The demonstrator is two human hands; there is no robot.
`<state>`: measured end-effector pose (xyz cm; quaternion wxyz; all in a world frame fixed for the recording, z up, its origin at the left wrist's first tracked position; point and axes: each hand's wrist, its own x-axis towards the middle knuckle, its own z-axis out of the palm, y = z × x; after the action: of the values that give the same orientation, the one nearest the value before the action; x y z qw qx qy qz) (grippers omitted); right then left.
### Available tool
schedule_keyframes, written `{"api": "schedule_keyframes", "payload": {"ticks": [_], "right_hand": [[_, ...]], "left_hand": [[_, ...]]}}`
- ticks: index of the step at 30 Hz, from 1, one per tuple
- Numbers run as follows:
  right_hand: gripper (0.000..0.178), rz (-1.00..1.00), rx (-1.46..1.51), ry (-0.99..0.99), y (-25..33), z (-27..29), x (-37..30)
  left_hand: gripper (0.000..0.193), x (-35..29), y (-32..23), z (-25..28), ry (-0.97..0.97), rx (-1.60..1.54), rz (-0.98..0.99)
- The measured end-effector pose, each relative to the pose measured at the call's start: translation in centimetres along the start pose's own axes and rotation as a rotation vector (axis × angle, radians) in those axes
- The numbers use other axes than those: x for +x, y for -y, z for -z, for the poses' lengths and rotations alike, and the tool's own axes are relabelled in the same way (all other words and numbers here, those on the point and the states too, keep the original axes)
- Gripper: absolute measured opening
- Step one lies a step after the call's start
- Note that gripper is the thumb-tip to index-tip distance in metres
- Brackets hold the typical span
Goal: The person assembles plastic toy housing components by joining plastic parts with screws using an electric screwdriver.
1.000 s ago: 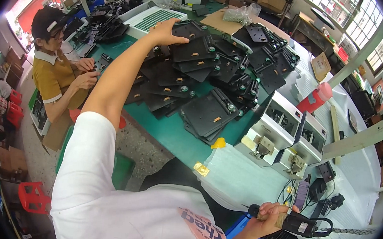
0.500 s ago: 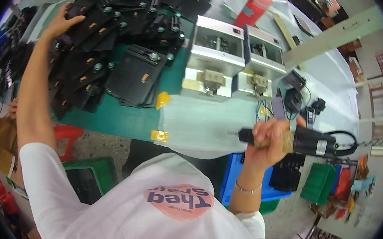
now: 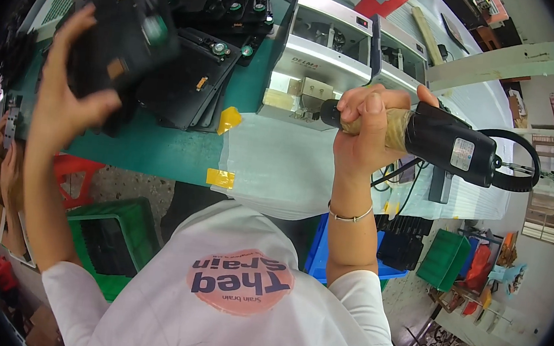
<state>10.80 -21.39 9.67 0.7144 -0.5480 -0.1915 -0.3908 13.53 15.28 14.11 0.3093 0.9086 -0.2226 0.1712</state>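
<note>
My left hand [image 3: 60, 102] grips the near edge of a flat black plate [image 3: 119, 44], its thumb apart from the fingers. This plate is raised and blurred; a green-and-silver round part and a small orange-brown piece show on it. In my right hand [image 3: 368, 125] is a black electric screwdriver [image 3: 453, 146], with tan tape around its grip and a cable loop at its rear. The screwdriver lies sideways, its nose to the left, over the front of a silver box-shaped machine [image 3: 325, 57]. Similar black plates [image 3: 193, 78] are stacked on the green tabletop [image 3: 152, 157].
A second silver machine [image 3: 404, 68] stands to the right of the first. Behind them is a red bottle [image 3: 384, 0]. Yellow tape [image 3: 220, 179] marks the white sheet's edge. Green crates [image 3: 139, 220] and a red stool [image 3: 76, 180] stand below the table. Another person's hands [image 3: 10, 164] show far left.
My left hand has lifted a black plate from the pile and come nearer. The screwdriver in my right hand has moved up and left, toward the silver machine.
</note>
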Motion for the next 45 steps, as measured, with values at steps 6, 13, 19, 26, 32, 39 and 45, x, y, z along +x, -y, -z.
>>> {"api": "schedule_keyframes", "payload": {"ticks": [6, 13, 19, 26, 32, 39, 45], "right_hand": [[0.055, -0.067, -0.063, 0.018, 0.0, -0.1, 0.1], [0.053, -0.029, -0.095, 0.074, -0.6, -0.1, 0.0], [0.054, -0.066, -0.164, 0.466, -1.0, 0.0, 1.7], [0.051, -0.201, -0.106, 0.26, 0.3, 0.0, 0.8], [0.054, -0.222, 0.029, 0.215, 3.7, 3.1, -2.4], [0.055, -0.327, 0.061, 0.139, 4.7, 4.7, -5.9], [0.054, -0.342, 0.011, 0.095, 4.7, 4.6, -6.6]], "left_hand": [[0.107, -6.6, -9.6, -5.2, 0.372, -0.122, 0.068], [0.103, -8.9, -12.2, -12.3, 0.486, -0.223, 0.032], [0.095, -8.5, -12.6, -16.3, 0.491, -0.167, -0.061], [0.09, -9.4, -11.8, -18.0, 0.378, -0.157, -0.037], [0.07, -10.5, -12.4, -18.0, 0.309, -0.096, -0.107], [0.053, -10.9, -14.7, -21.7, 0.16, -0.19, -0.348], [0.05, -10.8, -14.9, -22.5, 0.183, -0.129, -0.317]]}}
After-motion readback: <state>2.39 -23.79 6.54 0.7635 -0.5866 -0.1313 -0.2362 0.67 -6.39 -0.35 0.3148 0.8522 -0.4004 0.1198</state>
